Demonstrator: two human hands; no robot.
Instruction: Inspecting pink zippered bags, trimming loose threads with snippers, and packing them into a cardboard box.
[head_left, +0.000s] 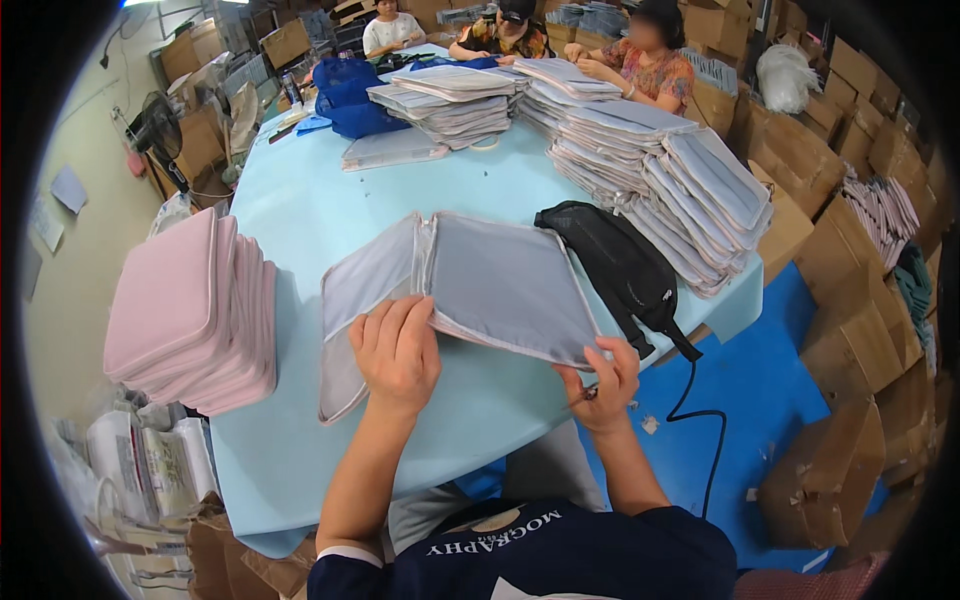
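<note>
Holding a grey case (510,285) open like a book over the table's (480,195) near part, two bare hands show in the head view. The left hand (397,355) bends its fingers nearly closed, gripping the fold's near end (thumb hidden). The right hand (603,388) pinches the near right corner — thumb below, fingers above. Good handling probably means steadying the fold, tensioning that panel gently — and clearing the black bag (615,255) beside it.
</note>
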